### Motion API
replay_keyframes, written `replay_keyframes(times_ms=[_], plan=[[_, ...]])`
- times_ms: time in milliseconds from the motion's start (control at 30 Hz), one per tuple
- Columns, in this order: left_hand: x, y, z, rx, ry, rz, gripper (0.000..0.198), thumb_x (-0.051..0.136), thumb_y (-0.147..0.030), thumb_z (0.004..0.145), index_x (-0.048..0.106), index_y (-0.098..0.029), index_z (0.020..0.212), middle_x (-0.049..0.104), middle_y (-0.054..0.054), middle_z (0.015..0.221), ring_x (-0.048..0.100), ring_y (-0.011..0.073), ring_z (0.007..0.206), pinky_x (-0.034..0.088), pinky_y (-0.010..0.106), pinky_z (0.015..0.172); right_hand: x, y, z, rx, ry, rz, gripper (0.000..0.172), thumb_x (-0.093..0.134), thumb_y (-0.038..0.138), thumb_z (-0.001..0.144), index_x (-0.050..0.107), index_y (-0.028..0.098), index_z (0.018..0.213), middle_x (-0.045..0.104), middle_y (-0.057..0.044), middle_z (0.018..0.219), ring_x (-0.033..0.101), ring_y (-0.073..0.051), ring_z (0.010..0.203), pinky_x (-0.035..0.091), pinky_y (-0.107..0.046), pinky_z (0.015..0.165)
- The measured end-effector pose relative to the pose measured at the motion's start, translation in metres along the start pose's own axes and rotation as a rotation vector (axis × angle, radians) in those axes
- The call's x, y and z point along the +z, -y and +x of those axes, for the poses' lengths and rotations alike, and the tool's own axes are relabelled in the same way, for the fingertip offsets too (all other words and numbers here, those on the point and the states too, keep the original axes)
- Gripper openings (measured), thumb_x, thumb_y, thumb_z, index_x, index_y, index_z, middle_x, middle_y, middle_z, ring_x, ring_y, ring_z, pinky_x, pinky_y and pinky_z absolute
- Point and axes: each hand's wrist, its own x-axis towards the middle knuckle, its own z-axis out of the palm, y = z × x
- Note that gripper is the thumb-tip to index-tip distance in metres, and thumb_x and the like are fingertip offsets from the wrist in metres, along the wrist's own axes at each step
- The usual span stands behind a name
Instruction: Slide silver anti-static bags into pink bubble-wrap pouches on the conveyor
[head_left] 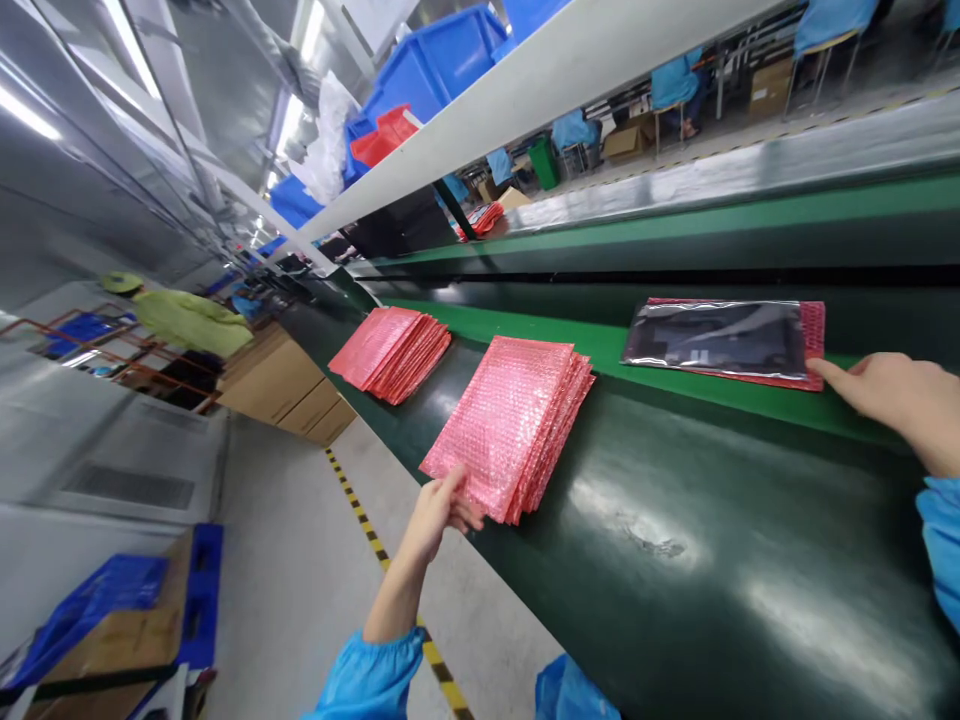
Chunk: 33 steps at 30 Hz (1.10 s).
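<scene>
My left hand [442, 515] is at the near corner of a stack of pink bubble-wrap bags [510, 410], its thumb on the top bag and its fingers curled by the edge. On the right, my right hand [892, 395] pinches the end of another pink bubble-wrap bag [814, 335]. Across that bag lies a flat dark panel [712, 338] in shiny clear film, on the bright green strip. Whether the panel is partly inside the bag I cannot tell. A second stack of pink bubble-wrap bags [394, 350] rests farther left.
The dark green work surface [675, 530] runs diagonally, with a raised ledge [712, 165] behind. Overhead, a white shelf beam [525, 100] carries blue bins [435, 65]. Cardboard boxes [277, 385] and a person in a yellow-green top [187, 320] are at the left.
</scene>
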Motion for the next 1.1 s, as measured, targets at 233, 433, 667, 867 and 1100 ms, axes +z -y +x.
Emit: replay_keyframes(times_ms=[233, 433, 667, 867, 1100], plan=[[0.064, 0.025, -0.034, -0.232, 1.052, 0.218, 0.057, 0.080, -0.067, 0.076, 0.076, -0.016, 0.101, 0.081, 0.014, 0.095, 0.075, 0.0178, 0.065, 0.049, 0.021, 0.052, 0.011, 0.029, -0.012, -0.044, 0.168, 0.318, 0.052, 0.052, 0.050, 0.098, 0.077, 0.009, 0.076, 0.072, -0.018, 0.077, 0.064, -0.018, 0.061, 0.034, -0.036, 0.061], [0.196, 0.013, -0.003, -0.128, 1.129, -0.130, 0.062, 0.074, -0.067, 0.083, 0.067, -0.018, 0.121, 0.079, 0.019, 0.109, 0.077, 0.0233, 0.078, 0.054, 0.027, 0.061, 0.025, 0.058, -0.068, -0.180, 0.291, 0.538, 0.041, 0.050, 0.042, 0.099, 0.069, 0.016, 0.074, 0.069, -0.005, 0.062, 0.062, -0.014, 0.052, 0.044, -0.023, 0.055], [0.272, -0.004, 0.032, -0.035, 0.743, -0.449, 0.046, 0.070, -0.062, 0.087, 0.067, -0.016, 0.094, 0.076, 0.010, 0.087, 0.073, 0.0217, 0.078, 0.057, 0.032, 0.071, 0.031, 0.044, -0.178, -0.679, 0.132, 0.560, 0.038, 0.048, 0.038, 0.102, 0.062, 0.021, 0.071, 0.061, 0.001, 0.056, 0.052, -0.012, 0.046, 0.035, -0.027, 0.052], [0.267, -0.002, 0.032, -0.148, 0.468, -0.669, 0.052, 0.099, -0.044, 0.055, 0.060, -0.016, 0.073, 0.059, -0.006, 0.061, 0.054, 0.0072, 0.051, 0.045, 0.020, 0.052, 0.030, 0.014, -0.197, -0.540, 0.022, 0.594, 0.039, 0.053, 0.037, 0.100, 0.052, 0.023, 0.063, 0.051, 0.005, 0.049, 0.043, -0.009, 0.039, 0.031, -0.026, 0.044], [0.266, -0.002, 0.030, -0.173, 0.439, -0.639, 0.051, 0.099, -0.046, 0.055, 0.063, -0.015, 0.076, 0.062, -0.004, 0.065, 0.054, 0.0080, 0.054, 0.042, 0.022, 0.052, 0.007, 0.016, -0.198, -0.335, -0.070, 0.879, 0.029, 0.063, 0.045, 0.096, 0.072, 0.022, 0.081, 0.065, -0.001, 0.057, 0.058, -0.013, 0.046, 0.046, -0.025, 0.050]])
